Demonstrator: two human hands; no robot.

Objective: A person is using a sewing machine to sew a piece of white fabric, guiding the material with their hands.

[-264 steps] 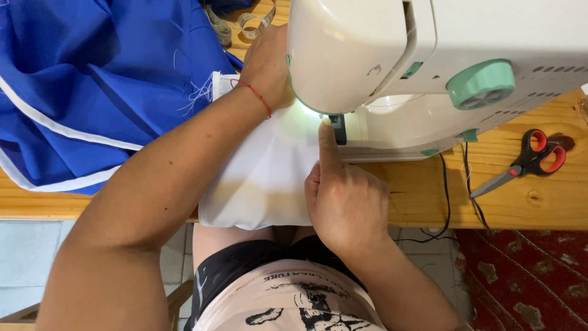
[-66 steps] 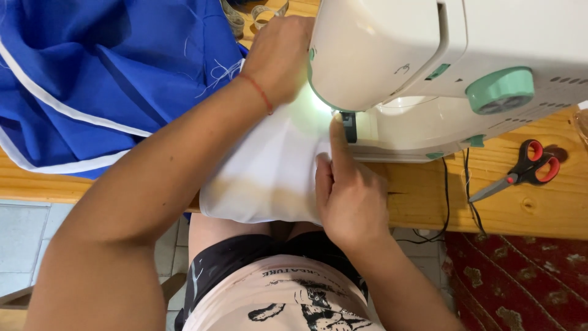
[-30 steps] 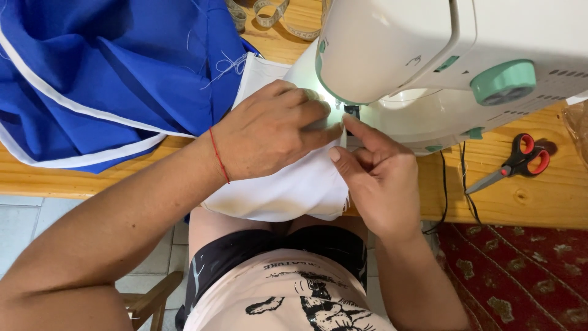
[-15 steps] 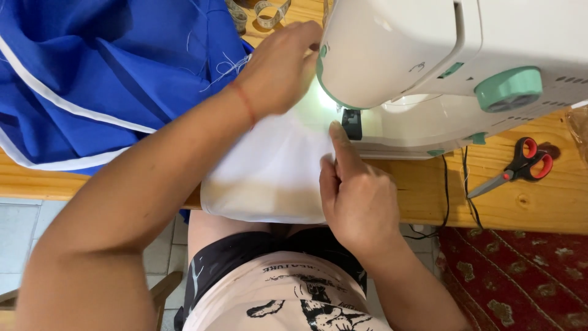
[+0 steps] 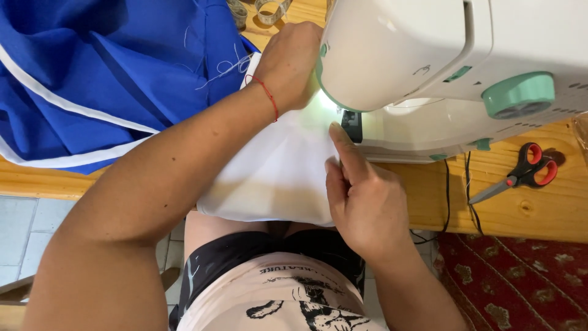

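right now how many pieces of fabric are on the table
2: blue fabric heaped at the table's left, white fabric under both hands at the sewing machine. More may be hidden.

We look down on a pale wooden plank worktop point(image 5: 520, 211) with visible knots and grain, its front edge running across the view. Below it on the left lies a floor of light grey square tiles point(image 5: 18, 230). On the right a dark red patterned carpet point(image 5: 520, 282) covers the floor. A bright lamp glow point(image 5: 324, 104) lights the middle, while soft daylight falls evenly over the wood.
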